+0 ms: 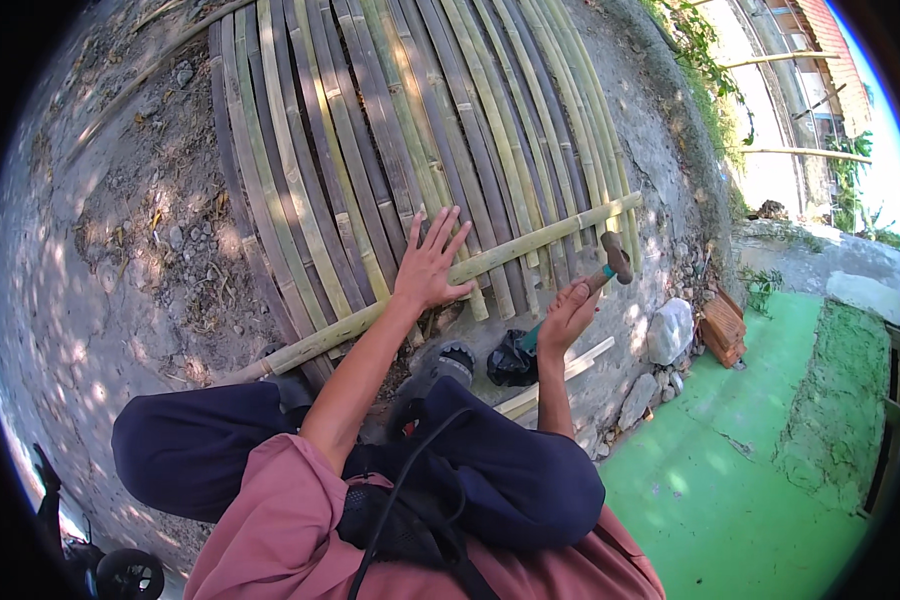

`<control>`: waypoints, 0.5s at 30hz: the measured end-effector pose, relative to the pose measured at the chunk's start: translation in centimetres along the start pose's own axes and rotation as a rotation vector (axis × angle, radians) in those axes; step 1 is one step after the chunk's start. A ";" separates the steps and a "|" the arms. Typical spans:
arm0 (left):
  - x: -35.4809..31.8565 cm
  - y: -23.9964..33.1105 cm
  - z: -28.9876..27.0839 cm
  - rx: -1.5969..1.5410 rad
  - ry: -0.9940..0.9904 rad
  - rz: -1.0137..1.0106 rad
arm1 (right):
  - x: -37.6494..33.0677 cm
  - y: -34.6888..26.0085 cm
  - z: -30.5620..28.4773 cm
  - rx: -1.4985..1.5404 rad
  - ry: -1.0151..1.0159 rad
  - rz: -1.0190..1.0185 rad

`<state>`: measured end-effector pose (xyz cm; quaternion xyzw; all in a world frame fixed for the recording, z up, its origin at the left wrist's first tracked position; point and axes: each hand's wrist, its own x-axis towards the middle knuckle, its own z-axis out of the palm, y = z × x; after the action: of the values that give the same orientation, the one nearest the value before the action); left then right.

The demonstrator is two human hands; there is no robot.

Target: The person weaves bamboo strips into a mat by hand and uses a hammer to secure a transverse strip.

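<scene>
My left hand [433,264] lies with its fingers spread at the near end of a row of split bamboo slats [400,90], beside a round bamboo pole [530,243]. The pole runs crosswise over the slats near their close ends. In my right hand [567,318] is a hammer [618,258], gripped by its handle. Its metal head is up, near the right end of the pole. Part of the handle, with a teal section, shows below my fingers.
A black plastic bag [511,360] and pale bamboo strips [580,362] lie by my feet. To the right are a white rock [670,332], reddish bricks [723,328] and a green-painted floor [710,450]. Rubble [175,240] covers the ground on the left.
</scene>
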<state>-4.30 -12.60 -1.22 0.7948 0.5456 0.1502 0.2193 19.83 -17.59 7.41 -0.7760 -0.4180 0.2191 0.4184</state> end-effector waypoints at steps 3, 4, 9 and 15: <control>1.5 1.9 0.3 -0.040 0.018 0.037 | -0.4 6.4 0.0 -0.333 -0.144 -0.351; 1.2 1.6 0.4 -0.038 0.015 0.029 | -1.2 6.7 0.7 -0.500 -0.280 -0.506; 0.0 0.3 0.4 -0.014 -0.019 0.000 | -0.5 0.4 -0.4 -0.160 -0.339 0.031; 0.6 1.3 0.3 -0.035 -0.008 0.019 | -0.6 1.2 0.1 -0.266 -0.039 -0.164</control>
<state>-2.94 -12.53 -0.80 0.7966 0.5344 0.1586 0.2338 20.00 -18.47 6.33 -0.7835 -0.5132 0.1419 0.3203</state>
